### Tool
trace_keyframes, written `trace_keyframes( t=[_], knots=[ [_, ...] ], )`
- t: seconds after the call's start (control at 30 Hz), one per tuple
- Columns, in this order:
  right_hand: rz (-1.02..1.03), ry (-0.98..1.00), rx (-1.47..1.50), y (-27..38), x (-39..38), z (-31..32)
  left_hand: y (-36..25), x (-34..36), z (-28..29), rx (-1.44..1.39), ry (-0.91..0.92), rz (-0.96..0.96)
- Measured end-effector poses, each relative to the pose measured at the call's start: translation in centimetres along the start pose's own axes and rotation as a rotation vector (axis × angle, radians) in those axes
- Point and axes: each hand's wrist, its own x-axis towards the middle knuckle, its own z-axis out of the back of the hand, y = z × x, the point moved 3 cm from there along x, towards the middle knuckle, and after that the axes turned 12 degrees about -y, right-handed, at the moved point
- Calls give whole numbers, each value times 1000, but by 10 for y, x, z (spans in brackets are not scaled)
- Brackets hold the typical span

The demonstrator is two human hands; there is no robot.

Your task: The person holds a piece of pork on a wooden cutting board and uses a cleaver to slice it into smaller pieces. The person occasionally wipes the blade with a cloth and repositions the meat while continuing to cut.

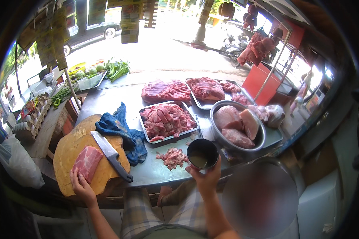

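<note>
The left hand (81, 185) lies flat and open on the near edge of a round wooden chopping board (73, 149), its fingertips touching one slab of raw meat (87, 162) that rests on the board; it grips nothing. One cleaver (109, 154) with a dark handle lies on the board just beside the slab, blade pointing away from the person. The right hand (205, 175) is closed around the lower side of one dark cup (202, 153), held above the near edge of the metal table (107, 99); the cup holds a cloudy liquid. One blue cloth (123, 133) is bunched between the board and a rectangular metal tray (168, 121) filled with cut red meat. One small heap of meat scraps (172, 157) sits on the bare table just left of the cup. To the right stands one round metal bowl (237, 127) holding three large pale cuts. Behind it a second tray (211, 91) carries big red pieces, and a loose slab (163, 91) lies on the table beside that tray. Clear plastic bags (269, 114) with meat sit at the right end. At the far left are green vegetables (115, 68) and cartons of eggs (35, 115). Yellowish paper sheets (54, 44) hang in strips at the upper left, and one red box-like stand (263, 83) sits at the right, with meat hanging (256, 48) above it.
</note>
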Motion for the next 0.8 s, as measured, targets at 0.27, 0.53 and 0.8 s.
trace_keyframes(
  t=[0.27, 0.53, 0.8],
  knots=[
    [236, 112, 41, 110, 1, -9, 10, -2, -2, 5, -24, -46],
    [686, 223, 79, 173, 7, -6, 19, 0, -10, -4, -10, -51],
    [795, 351, -13, 207, 2, 11, 21, 0, -9, 0, -5, -53]
  ],
)
